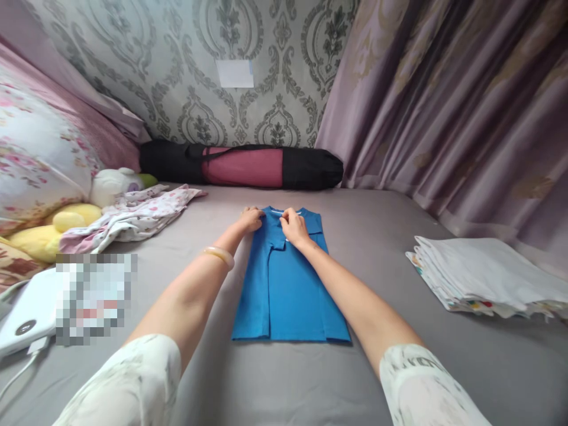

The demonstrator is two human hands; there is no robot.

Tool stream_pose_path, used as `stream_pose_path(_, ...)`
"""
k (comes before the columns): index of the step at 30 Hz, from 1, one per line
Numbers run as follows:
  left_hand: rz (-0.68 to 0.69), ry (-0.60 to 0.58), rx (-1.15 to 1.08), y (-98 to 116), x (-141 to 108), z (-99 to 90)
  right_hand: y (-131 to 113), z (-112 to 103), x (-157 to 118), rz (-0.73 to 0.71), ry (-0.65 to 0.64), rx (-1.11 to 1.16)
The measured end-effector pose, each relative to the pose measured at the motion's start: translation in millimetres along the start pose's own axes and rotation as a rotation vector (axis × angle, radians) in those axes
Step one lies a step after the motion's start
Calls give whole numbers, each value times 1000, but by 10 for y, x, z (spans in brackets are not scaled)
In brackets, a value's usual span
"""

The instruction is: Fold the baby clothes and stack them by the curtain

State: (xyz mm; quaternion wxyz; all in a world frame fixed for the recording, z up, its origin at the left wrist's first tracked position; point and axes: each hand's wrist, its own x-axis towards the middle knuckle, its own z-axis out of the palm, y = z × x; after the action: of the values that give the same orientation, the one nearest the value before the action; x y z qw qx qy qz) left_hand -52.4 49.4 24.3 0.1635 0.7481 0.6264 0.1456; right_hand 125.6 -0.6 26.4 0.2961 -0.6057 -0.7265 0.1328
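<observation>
A blue T-shirt (295,290) lies flat on the grey bed sheet, its collar away from me and its hem towards me. Its left side is folded inward, with the sleeve lying over the body. At the far left shoulder, my left hand (252,219) has its fingers closed on the shirt's edge. Just below the collar, my right hand (293,226) pinches the blue cloth. Part of the neckline is hidden behind my right hand. A pale bangle (219,255) circles my left forearm.
A stack of folded white cloths (488,272) lies at the right. Patterned clothing (137,216), plush toys (113,186) and a white power bank (31,313) with a cable are at the left. A long black and red bag (242,167) rests along the wall.
</observation>
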Motion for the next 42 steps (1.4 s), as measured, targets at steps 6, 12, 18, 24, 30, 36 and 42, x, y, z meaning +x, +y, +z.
stream_pose_path(6,-151,30,-244,18,126,-10,-172,61,-209,-270,-121,-189)
stream_pose_path(12,-231,63,-360,-28,172,61,-348,42,-361,-384,-242,-386)
stream_pose_path(18,-247,100,-359,-32,178,125,-445,4,-397,-386,-322,-466)
stream_pose_path(24,-220,144,-322,11,86,73,-387,-17,-282,-322,-387,-298)
stream_pose_path(30,-232,182,-136,60,-402,-109,-357,59,43,-141,-247,-119)
stream_pose_path(36,20,35,186,274,-1374,33,-491,357,106,-179,-382,-238)
stream_pose_path(42,88,11,190,447,-1858,264,-502,502,94,-117,-388,-262)
